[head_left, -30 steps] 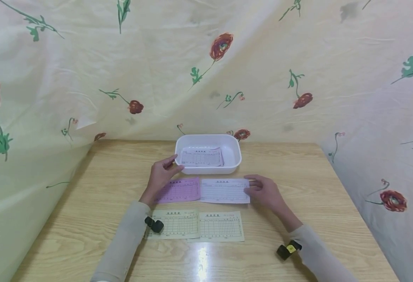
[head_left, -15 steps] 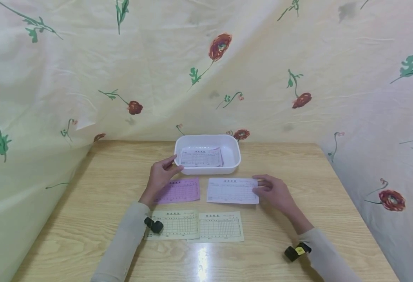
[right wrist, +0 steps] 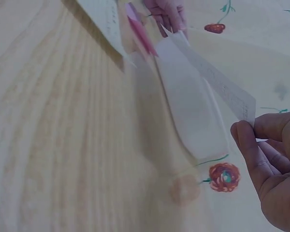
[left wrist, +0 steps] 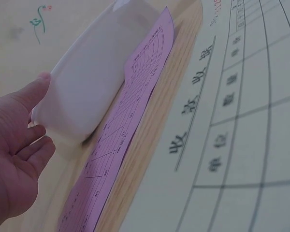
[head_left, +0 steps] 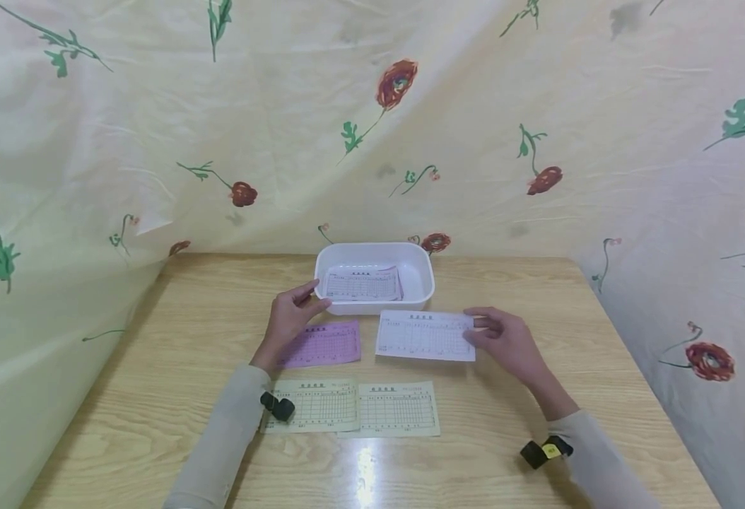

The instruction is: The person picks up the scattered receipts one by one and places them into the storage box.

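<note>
My right hand pinches the right edge of a white receipt slip between thumb and fingers. The slip is lifted and tilted, its upper edge near the basin's front in the head view. My left hand holds the left front corner of a white plastic basin, its thumb at the rim and other fingers curled in the left wrist view. Inside the basin lies a white receipt slip over a purple one. A purple receipt slip rests before the basin, partly covered by my left hand.
Two pale yellow-green receipt slips lie side by side, slightly overlapping, nearer the front on the wooden table. A flowered cloth hangs behind the table and along both sides.
My right hand has drawn the white slip rightward, away from the purple slip, then raised it off the table toward the basin. My left hand stays at the basin's corner.
</note>
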`<state>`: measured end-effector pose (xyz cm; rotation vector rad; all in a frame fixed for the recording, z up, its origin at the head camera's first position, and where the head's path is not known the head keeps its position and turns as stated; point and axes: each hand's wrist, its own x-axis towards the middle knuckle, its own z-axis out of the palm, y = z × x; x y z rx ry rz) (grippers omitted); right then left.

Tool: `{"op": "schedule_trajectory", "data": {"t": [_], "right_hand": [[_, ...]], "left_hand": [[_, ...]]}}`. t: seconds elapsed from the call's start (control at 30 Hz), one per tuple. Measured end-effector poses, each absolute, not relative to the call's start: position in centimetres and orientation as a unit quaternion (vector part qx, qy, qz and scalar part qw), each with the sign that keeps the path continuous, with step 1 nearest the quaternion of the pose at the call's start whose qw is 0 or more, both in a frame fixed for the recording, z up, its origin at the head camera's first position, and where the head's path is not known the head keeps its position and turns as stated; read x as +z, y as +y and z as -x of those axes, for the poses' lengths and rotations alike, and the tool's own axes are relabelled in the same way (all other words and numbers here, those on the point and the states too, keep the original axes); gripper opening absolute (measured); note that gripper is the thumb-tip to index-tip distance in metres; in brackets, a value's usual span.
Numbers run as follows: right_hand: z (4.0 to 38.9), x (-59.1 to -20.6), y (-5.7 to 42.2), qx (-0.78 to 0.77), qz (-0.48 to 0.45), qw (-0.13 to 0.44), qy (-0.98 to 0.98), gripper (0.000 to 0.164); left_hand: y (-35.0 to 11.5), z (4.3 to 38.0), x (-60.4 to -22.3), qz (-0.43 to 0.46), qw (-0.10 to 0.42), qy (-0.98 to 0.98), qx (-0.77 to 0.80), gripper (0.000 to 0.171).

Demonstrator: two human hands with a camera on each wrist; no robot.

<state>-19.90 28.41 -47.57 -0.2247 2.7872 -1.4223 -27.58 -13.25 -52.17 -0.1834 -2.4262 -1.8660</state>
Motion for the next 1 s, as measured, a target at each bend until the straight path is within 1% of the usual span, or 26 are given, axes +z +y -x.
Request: {"op": "schedule_trajectory", "data": {"t": [0.13,0.3,0.67,1.0], "right_hand": [[20.0,-46.8,28.5,-0.452,0.076,-0.01,0.889,0.042],[20.3,-45.9,28.4,-0.458,0.066,-0.01,0.887,0.042],[21.4,-44.0,27.8,-0.473,0.085,-0.022,0.877,0.042],[22.4,-42.6,27.0,-0.461,0.077,-0.032,0.883,0.041]], "left_hand": [[-13.2,27.6,-52.2,0.061,0.037,-0.787,-0.613,0.063],[-13.2,27.6,-52.2,0.063,0.035,-0.783,-0.618,0.064],[-13.4,27.6,-52.2,0.06,0.036,-0.788,-0.612,0.063],[-13.5,27.8,-52.6,0.064,0.039,-0.784,-0.616,0.065]]}}
